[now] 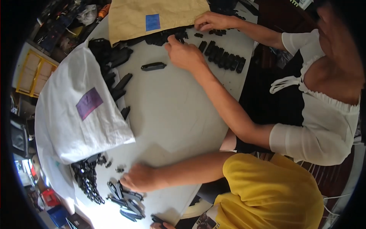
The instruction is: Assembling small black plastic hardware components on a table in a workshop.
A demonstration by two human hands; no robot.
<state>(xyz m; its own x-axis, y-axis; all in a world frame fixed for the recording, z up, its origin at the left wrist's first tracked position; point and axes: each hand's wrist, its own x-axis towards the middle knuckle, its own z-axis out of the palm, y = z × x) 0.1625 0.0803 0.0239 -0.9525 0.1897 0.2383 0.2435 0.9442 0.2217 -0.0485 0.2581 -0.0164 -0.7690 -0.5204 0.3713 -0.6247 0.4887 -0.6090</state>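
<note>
My right hand [140,178], at the end of the arm from the yellow sleeve, reaches over the near part of the table. Its fingers are curled and blurred, the fingertips down at a pile of long black slotted parts [131,208]; what they pinch is hidden. At the lower edge my left hand [164,226], partly cut off, grips a slim black part [156,218]. Small black pieces [120,168] lie just beyond my right hand. To the left, a heap of shiny black pieces [88,177] spills from under a white sack [68,114].
A co-worker in a white blouse [316,137] handles black pieces at the far side. A row of black parts [225,58] stands beside their hands. One black part [153,66] lies alone on the table [171,107]. A tan sack [129,23] sits at the back.
</note>
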